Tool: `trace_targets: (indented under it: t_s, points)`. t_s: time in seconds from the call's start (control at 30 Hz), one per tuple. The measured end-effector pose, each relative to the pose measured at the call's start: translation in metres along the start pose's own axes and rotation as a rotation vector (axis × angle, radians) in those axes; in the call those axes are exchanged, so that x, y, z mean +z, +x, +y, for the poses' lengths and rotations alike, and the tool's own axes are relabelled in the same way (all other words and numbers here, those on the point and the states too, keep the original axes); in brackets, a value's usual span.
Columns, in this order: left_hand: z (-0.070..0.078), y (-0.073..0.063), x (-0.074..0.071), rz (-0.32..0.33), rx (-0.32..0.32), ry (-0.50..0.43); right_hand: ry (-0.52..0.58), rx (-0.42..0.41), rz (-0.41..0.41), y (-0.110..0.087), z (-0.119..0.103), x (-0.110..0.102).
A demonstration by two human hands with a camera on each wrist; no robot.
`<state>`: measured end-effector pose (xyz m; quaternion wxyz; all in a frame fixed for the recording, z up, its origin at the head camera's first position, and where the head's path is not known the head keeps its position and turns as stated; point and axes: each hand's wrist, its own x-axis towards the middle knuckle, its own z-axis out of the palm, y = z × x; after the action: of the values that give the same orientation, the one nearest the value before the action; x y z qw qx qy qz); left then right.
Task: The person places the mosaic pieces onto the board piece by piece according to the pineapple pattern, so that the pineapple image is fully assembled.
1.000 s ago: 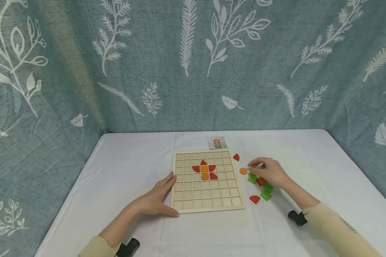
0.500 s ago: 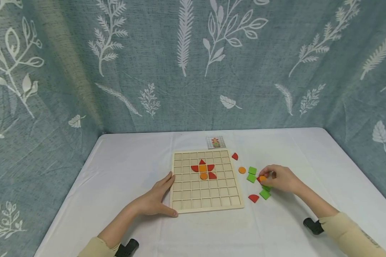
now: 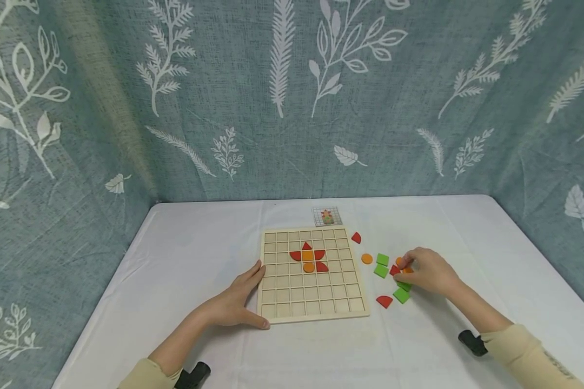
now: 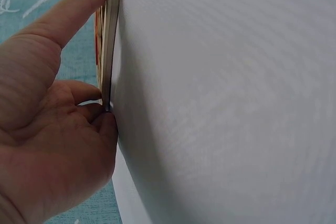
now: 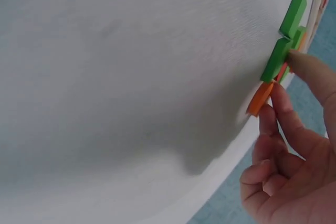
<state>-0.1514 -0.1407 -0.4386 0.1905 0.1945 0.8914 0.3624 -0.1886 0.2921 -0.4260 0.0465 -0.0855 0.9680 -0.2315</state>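
A pale wooden grid board (image 3: 284, 297) lies on the white table, with red and orange pieces set in its cells as a flower shape. My left hand (image 3: 233, 300) rests at the board's near-left corner, fingertips against the left side and thumb along the front edge. To the right of the board, my right hand (image 3: 428, 272) bends over loose pieces. Its thumb and index finger pinch a red quarter-circle piece (image 3: 395, 270). In the right wrist view an orange round piece (image 5: 260, 98) lies by the fingertips, and a green square piece (image 5: 276, 60) by the thumb.
Other loose pieces lie about the right hand: an orange disc (image 3: 367, 259), several green squares (image 3: 382, 270), and red quarter-circles (image 3: 384, 301). Behind the board is a small pattern card (image 3: 327, 216). A patterned blue-green curtain (image 3: 253, 156) hangs behind the table.
My right hand has moved right and nearer, away from the upper green squares, to the red piece. The orange disc that overlapped the red piece has shifted off it. The left hand stays put.
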Motion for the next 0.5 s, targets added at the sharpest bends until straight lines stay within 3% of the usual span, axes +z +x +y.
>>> trace_targets:
  t_s: [0.23,0.5]
  points:
    - [-0.0005,-0.0003,-0.0001,-0.001,0.002,-0.004,0.021,-0.084,0.036,0.0047,-0.004,0.0017]
    - [0.0,0.0001,0.0008,0.003,-0.009,0.011,0.061,-0.05,-0.002,0.0085,-0.0105,0.007]
